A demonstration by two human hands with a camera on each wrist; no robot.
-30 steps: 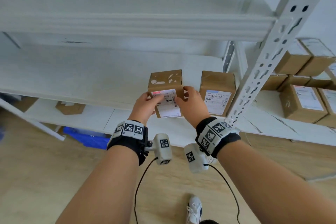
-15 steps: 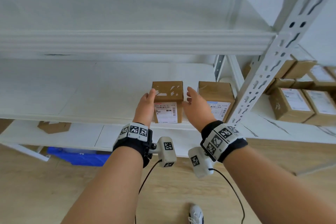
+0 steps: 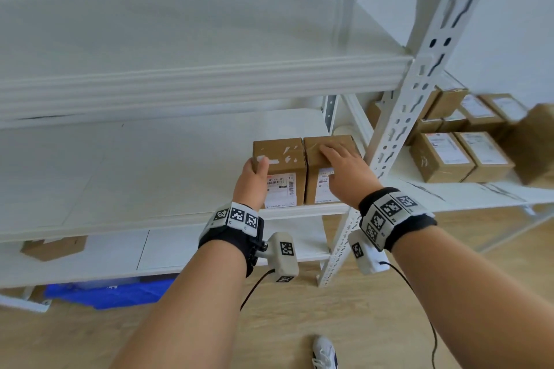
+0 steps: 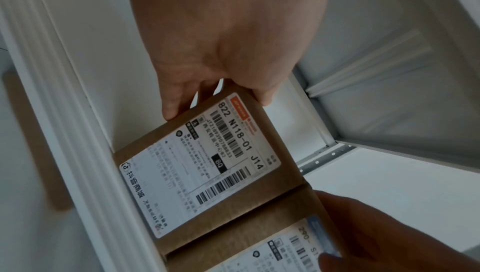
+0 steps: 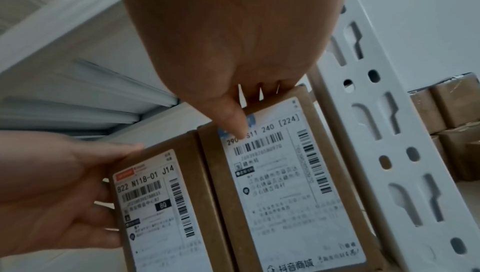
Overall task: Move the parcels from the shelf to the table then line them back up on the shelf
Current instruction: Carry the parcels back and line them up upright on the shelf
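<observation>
Two brown cardboard parcels with white labels stand side by side, touching, at the right end of the middle shelf (image 3: 150, 165). My left hand (image 3: 253, 177) presses against the left side of the left parcel (image 3: 280, 159), thumb laid over its top edge. The left wrist view shows the left hand (image 4: 228, 40) with its fingers straight along that left parcel (image 4: 202, 163). My right hand (image 3: 344, 168) rests flat on top of the right parcel (image 3: 317, 186). In the right wrist view the right hand (image 5: 233, 40) has its thumb lying down the right parcel's (image 5: 285, 184) front label.
A white perforated upright (image 3: 398, 129) stands just right of the parcels. The neighbouring rack holds several more parcels (image 3: 449, 156). An upper shelf edge (image 3: 209, 84) hangs overhead. A flat piece of cardboard (image 3: 54, 247) lies on the lower shelf, and something blue (image 3: 111, 293) lies on the floor.
Both hands set the left parcel down on the shelf. It has since slid right against the other parcel, and my right hand moved onto the right parcel's top.
</observation>
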